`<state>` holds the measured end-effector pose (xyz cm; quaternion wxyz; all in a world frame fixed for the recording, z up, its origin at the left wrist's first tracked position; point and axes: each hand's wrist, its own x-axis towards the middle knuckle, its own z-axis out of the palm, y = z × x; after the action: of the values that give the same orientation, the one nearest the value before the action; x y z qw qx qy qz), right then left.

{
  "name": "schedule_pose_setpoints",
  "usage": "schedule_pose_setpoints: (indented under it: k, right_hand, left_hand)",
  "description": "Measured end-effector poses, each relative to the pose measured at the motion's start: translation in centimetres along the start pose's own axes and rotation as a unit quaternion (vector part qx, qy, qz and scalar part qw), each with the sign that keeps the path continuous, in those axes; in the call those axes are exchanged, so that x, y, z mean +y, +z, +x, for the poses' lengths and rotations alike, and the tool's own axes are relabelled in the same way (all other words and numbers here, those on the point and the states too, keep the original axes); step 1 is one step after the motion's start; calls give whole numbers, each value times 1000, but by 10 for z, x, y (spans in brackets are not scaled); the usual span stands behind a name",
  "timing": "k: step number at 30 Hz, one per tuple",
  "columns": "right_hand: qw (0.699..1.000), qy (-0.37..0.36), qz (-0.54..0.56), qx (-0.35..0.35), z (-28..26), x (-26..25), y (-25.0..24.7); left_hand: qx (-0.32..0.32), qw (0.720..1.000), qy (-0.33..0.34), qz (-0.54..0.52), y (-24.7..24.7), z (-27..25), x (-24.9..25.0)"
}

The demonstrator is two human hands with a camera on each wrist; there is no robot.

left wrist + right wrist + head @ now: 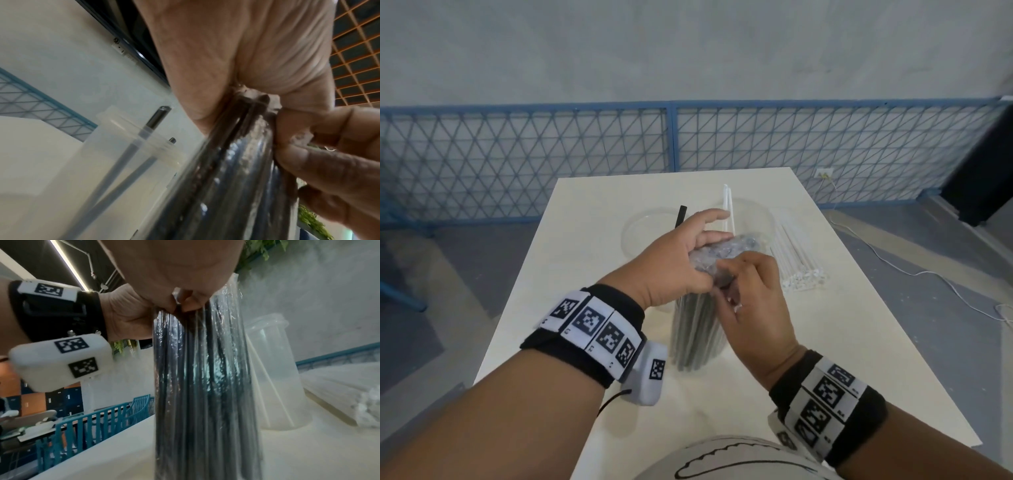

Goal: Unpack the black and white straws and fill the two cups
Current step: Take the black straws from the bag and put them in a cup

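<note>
**Both hands worked at the top of an upright pack of black straws**

A person stood at a pale table [592,274], seen from above by the head camera. A clear plastic pack of black straws [697,329] stood upright on the table, near the person and about midway across it. The left hand [671,260] was curled around the gathered plastic at the top of the pack, with its index and middle fingers stretched out over the crumpled wrapping. The right hand [753,301] met it from the right side, its thumb and fingertips pinching the wrapping at the top of the pack. In the left wrist view the right hand's fingers [329,155] held a small scrap of clear plastic against the bundle of dark straws [232,178].

Farther away on the table stood two clear plastic cups. The left cup [640,233] held black straws; one showed from above [680,216], and the left wrist view showed two leaning in it. The right cup [753,212], just behind the hands, held white straws [727,209] that leaned upright. To the right of the cups, a bundle of white straws in clear wrapping [796,257] lay flat on the table.

Both wrists wore black bands with white blocks printed in black square patterns. Beyond the table ran a blue mesh fence [671,137] before a grey wall.
</note>
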<state>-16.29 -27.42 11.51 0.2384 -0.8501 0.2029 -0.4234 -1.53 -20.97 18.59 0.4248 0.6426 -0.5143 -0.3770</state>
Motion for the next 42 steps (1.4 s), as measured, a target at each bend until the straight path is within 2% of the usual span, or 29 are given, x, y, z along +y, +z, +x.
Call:
schedule_pose_setpoints:
  k: [4,6,8,10,13,15,17,20,24,28,30,32,34,36,37,38,39,40,41,42]
  right_hand:
    - [993,-86,-84,-1,10,4,0]
    - [994,-76,-80,-9,8,9,1]
    - [998,-44,-27,-30,10,15,-1]
    - [994,-79,-39,-64,13,16,-6]
    - [983,-135,-124,-13,23,16,-18]
    - [981,-135,-137,5,32,10,-23]
    - [987,-104,-119,-8,42,0,-27]
    - [997,-18,-67,-42,60,-20,-35]
    - [987,77,-14,-140,95,-28,-50]
    - [973,91,-3,-211,119,-22,-57]
    - [968,118,45,-217,124,-21,-58]
    - [966,141,78,-204,125,-20,-56]
    - [981,125,31,-148,124,-20,-54]
    - [996,76,-27,-36,122,-29,-59]
    - [999,39,-15,5,121,-36,-66]
    - [1000,6,14,3,120,-43,-73]
    - [998,-12,45,-46,118,-51,-81]
    - [988,-13,49,-146,117,-62,-86]
    - [964,-11,9,-267,116,-67,-86]
    - [926,-12,-54,-374,115,-69,-81]
  left_hand:
    - [28,999,-5,-29,0,0,-5]
    - [32,999,-7,-33,0,-2,-8]
    - [28,999,-8,-33,-1,-4,-10]
    - [15,1000,-8,-17,-1,-6,-12]
    - [23,999,-11,29,-1,-4,-14]
    - [26,998,-13,47,-1,-3,-13]
    - [23,998,-13,61,-3,-1,-11]
    - [12,996,-13,88,-8,2,-2]
    - [-24,989,-2,145,-6,1,2]
    - [-48,999,-3,9,-6,-4,2]
    - [1,1000,10,-24,0,-5,4]
    - [79,996,22,19,7,-2,6]
    - [134,990,21,39,12,1,4]
    - [172,985,20,6,13,4,2]
    - [181,983,17,-10,12,6,1]
    - [187,982,16,-22,10,7,2]
    - [194,980,16,-30,9,9,2]
    - [202,979,20,-35,9,11,2]
    - [212,976,26,-35,9,13,1]
    - [222,974,26,-30,8,14,-1]
